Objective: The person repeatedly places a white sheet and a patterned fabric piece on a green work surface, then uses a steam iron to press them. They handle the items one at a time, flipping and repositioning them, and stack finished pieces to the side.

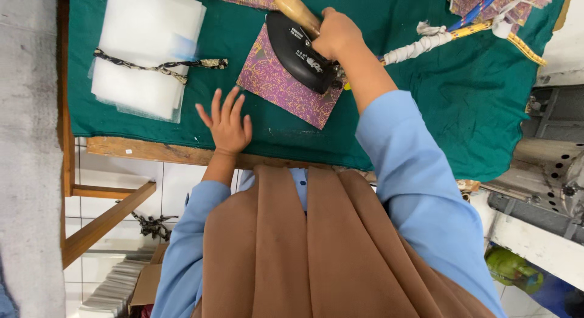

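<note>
The right hand (336, 32) grips the iron (301, 53) on the purple cloth (274, 80); the left hand (228, 123), fingers spread and empty, best stays clear while flattening.

Green-clothed wooden table (152, 150), white-tiled floor (176, 184)

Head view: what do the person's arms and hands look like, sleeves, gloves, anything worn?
Both arms wear long light-blue sleeves reaching the wrists. The left hand and right hand are bare: no gloves, and no rings or watch can be seen. A brown cloth hangs down the front between the sleeves. No markings show on the sleeves.
</note>
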